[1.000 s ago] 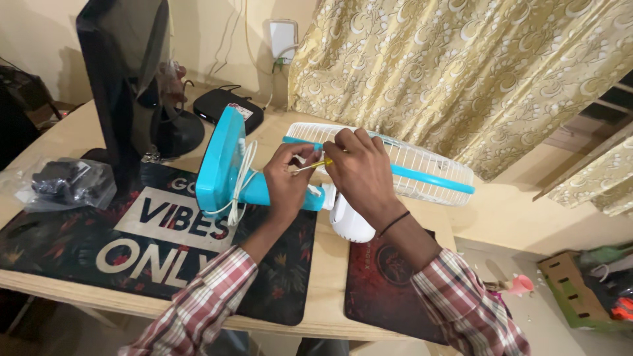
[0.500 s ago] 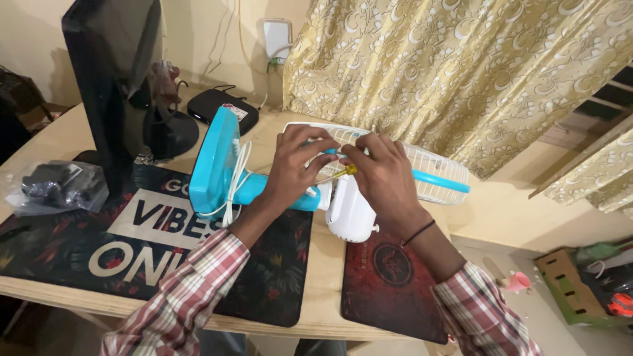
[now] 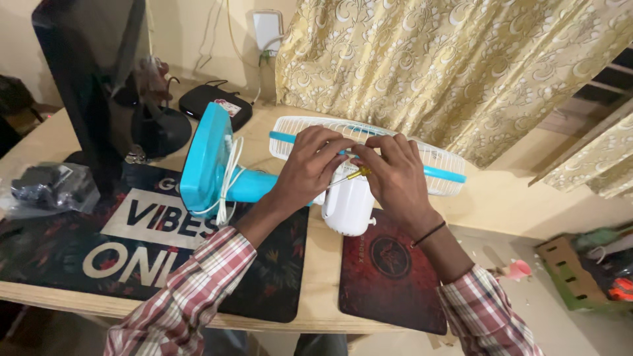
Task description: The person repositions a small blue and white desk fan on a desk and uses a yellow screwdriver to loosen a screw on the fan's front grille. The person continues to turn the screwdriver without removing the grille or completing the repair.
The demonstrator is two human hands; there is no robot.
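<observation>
I see the fan (image 3: 264,178) lying on its side across the desk mat (image 3: 79,231), long axis left to right, turquoise base (image 3: 201,158) leftward, white grille (image 3: 395,148) rightward. My left hand (image 3: 306,168) grips its motor housing (image 3: 347,204); my right hand (image 3: 395,178) pinches a yellow screwdriver (image 3: 353,175). Both have slid slightly down since earlier.
</observation>
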